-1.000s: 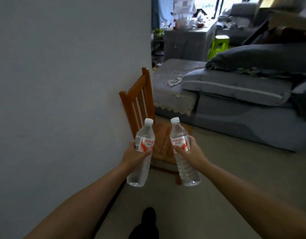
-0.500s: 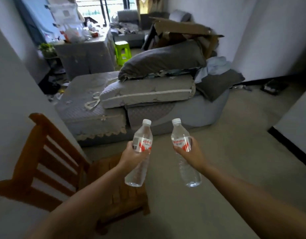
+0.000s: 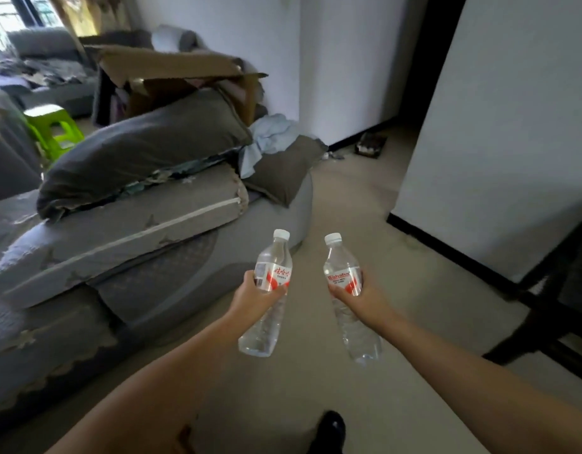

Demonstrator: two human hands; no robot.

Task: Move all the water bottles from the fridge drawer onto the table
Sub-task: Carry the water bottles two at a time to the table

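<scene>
I carry two clear plastic water bottles with white caps and red-and-white labels, both held out in front of me above the floor. My left hand [image 3: 255, 298] grips the left bottle [image 3: 266, 296] around its label, the bottle leaning slightly right. My right hand [image 3: 358, 299] grips the right bottle [image 3: 350, 303] around its label, leaning slightly left. The two bottles stay apart, about a hand's width between them. No fridge drawer is in view. A dark table frame [image 3: 551, 309] shows at the right edge.
A grey sofa [image 3: 125, 257] piled with cushions and bedding fills the left. Cardboard [image 3: 171, 65] and a green stool [image 3: 52, 124] stand behind it. A white wall [image 3: 499, 132] with a black skirting rises at the right, a dark doorway beside it. Beige floor stretches ahead.
The view has swung to the right: the wooden chair and left wall have left the frame, and the right wall and dark frame have come in. Both hands keep their bottles.
</scene>
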